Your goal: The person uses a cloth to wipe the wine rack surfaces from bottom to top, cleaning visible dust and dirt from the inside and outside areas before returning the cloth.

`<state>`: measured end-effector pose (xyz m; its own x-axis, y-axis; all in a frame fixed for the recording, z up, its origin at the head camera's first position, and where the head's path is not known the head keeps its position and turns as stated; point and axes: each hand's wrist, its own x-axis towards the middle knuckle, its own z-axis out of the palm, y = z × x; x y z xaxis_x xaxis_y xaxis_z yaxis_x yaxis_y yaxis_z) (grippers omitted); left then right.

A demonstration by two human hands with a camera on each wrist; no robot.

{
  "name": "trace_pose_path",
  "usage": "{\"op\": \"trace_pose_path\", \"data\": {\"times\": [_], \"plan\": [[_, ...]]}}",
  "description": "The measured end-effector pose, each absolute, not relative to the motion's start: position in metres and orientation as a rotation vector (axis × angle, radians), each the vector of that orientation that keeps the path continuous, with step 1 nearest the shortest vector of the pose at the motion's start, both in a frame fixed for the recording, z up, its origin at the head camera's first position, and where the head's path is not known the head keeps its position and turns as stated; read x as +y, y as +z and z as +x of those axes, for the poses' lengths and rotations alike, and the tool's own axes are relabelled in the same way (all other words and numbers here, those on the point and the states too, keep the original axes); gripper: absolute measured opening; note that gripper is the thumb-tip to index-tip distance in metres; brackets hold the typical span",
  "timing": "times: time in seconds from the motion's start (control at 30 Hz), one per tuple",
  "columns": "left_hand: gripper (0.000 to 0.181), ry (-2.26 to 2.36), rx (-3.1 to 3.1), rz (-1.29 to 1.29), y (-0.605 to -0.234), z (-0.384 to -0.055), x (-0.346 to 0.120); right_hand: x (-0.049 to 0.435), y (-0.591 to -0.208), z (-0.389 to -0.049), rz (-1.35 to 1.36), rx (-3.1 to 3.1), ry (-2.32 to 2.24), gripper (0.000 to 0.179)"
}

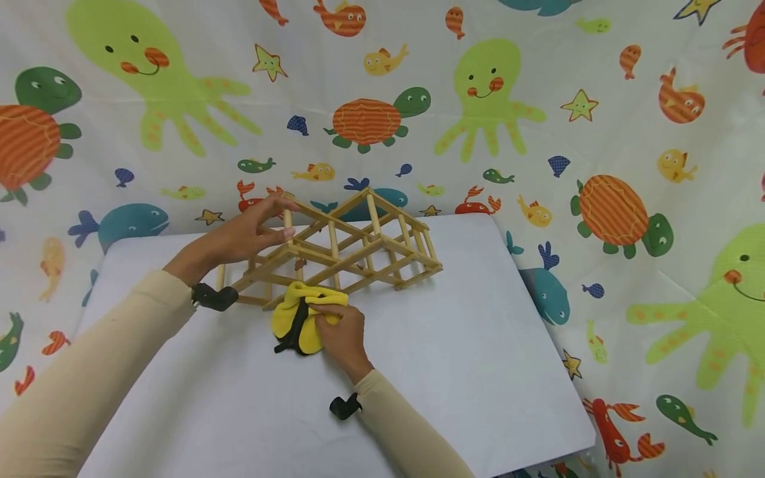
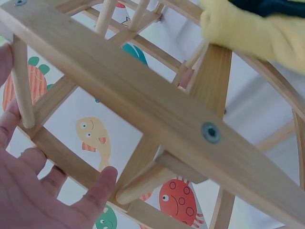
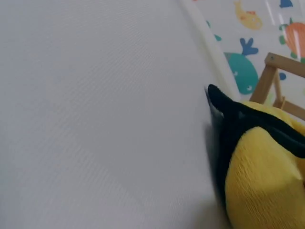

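Note:
A wooden lattice rack (image 1: pixel 358 242) made of slats and round dowels stands on the white table. My left hand (image 1: pixel 236 236) grips its upper left corner, thumb and fingers on either side of a dowel. In the left wrist view, the fingers (image 2: pixel 102 188) lie along a slat, and a screw head shows in the nearest slat. In front of the rack, my right hand (image 1: pixel 346 332) holds a bunched yellow cloth (image 1: pixel 311 335) with black trim against the rack's lower front slats. The right wrist view shows the cloth's black edging (image 3: pixel 233 119), but that hand's fingers are mostly hidden there.
The white tabletop (image 1: pixel 478 372) extends to the right and front of the rack. Behind it hangs a curtain (image 1: pixel 412 172) printed with sea animals, close to the table's back edge. Dark wrist cameras (image 1: pixel 343 406) sit on both sleeves.

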<state>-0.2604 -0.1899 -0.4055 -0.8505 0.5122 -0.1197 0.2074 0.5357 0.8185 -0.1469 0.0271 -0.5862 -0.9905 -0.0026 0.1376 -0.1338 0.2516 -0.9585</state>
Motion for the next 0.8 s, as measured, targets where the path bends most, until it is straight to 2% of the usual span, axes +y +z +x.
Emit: {"op": "trace_pose_path", "data": {"times": [0.3, 0.47, 0.7, 0.8], "plan": [[0.054, 1.213, 2.436, 0.566, -0.404, -0.260, -0.187, 0.035, -0.594, -0.145, 0.009, -2.159, 1.700, 0.022], [0.056, 1.213, 2.440, 0.558, -0.403, -0.259, -0.191, 0.031, -0.604, -0.152, -0.106, -2.201, 1.633, 0.026], [0.056, 1.195, 2.470, 0.534, -0.402, -0.259, -0.191, 0.023, -0.591, -0.154, 0.150, -2.120, 1.862, 0.033], [0.056, 1.205, 2.447, 0.528, -0.405, -0.260, -0.189, 0.023, -0.592, -0.158, 0.151, -2.223, 1.809, 0.029]]}}
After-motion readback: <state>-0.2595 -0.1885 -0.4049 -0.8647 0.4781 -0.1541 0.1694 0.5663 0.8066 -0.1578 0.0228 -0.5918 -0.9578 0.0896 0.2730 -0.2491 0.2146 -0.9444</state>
